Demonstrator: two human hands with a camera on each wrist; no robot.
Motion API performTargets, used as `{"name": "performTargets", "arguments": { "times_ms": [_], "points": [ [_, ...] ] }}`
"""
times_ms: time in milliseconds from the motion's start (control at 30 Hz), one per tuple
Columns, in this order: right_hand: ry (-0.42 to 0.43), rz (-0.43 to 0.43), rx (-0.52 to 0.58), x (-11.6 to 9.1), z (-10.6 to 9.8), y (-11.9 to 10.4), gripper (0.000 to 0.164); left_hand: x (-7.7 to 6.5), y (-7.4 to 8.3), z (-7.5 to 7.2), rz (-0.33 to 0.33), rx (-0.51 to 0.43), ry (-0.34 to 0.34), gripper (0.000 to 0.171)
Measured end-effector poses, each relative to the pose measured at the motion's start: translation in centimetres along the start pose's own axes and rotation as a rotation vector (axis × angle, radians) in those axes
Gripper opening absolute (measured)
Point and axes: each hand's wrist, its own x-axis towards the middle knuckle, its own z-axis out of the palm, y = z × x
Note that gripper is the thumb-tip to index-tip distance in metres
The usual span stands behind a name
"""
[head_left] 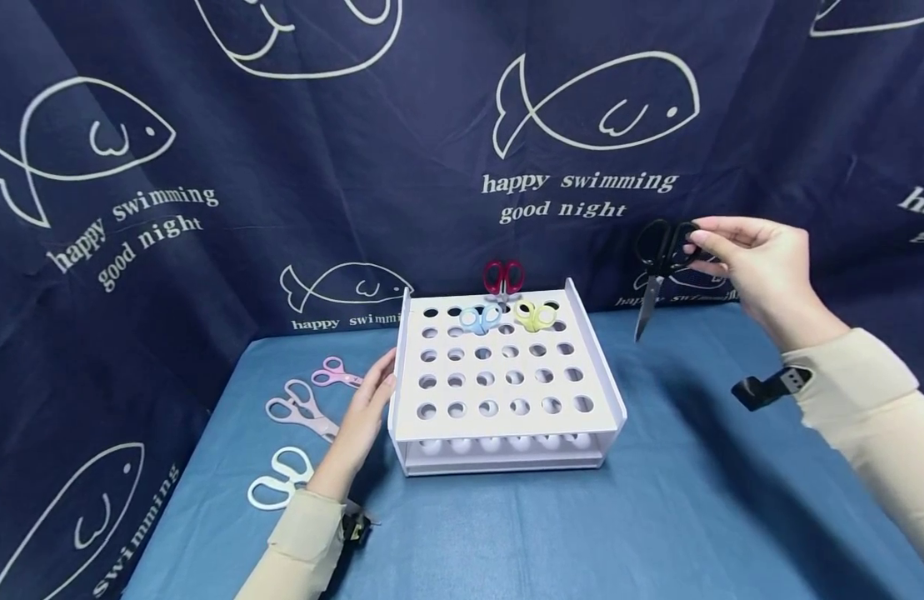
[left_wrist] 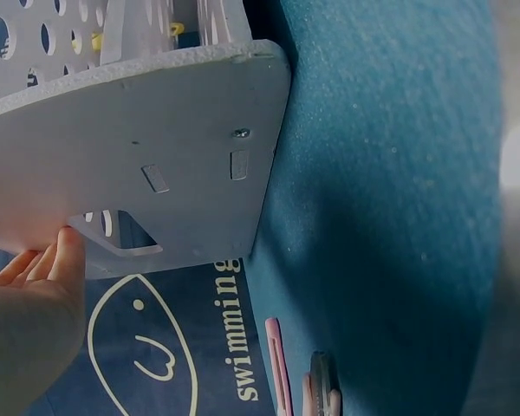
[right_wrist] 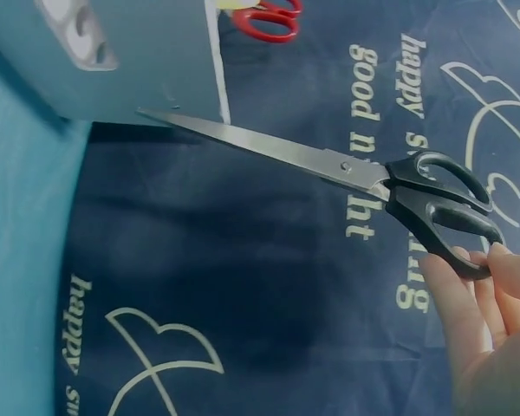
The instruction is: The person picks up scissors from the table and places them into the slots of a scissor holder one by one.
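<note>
My right hand (head_left: pixel 765 267) pinches one handle loop of the black-handled scissors (head_left: pixel 659 265) and holds them in the air to the right of a white rack (head_left: pixel 499 423). Their blades (right_wrist: pixel 260 143) look closed and, in the head view, point down. On the rack's left side panel (left_wrist: pixel 182 130) rest the fingers of my left hand (head_left: pixel 362 412), close to a cutout. Rows of round holes cover the rack's top. Red scissors (head_left: pixel 502 292), blue scissors (head_left: pixel 481 323) and yellow scissors (head_left: pixel 535 320) stand handles-up at its back.
On the blue tablecloth (head_left: pixel 499 533), left of the rack, lie small pink scissors (head_left: pixel 347 377), mauve scissors (head_left: pixel 312 414) and white-handled scissors (head_left: pixel 292 477). My left forearm partly covers the white-handled pair. A dark blue curtain (head_left: pixel 432 167) with fish drawings hangs behind the table.
</note>
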Motion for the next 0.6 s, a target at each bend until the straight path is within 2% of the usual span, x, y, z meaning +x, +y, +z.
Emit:
{"name": "performTargets", "arguments": {
  "times_ms": [200, 600],
  "points": [
    [0.018, -0.028, 0.064, 0.3, 0.8, -0.6, 0.017, 0.1, -0.2, -0.1, 0.002, 0.001, 0.002, 0.051],
    [0.017, -0.027, 0.072, 1.1, 2.8, -1.5, 0.018, 0.1, -0.2, 0.0, 0.013, 0.016, 0.013, 0.051]
  ]
}}
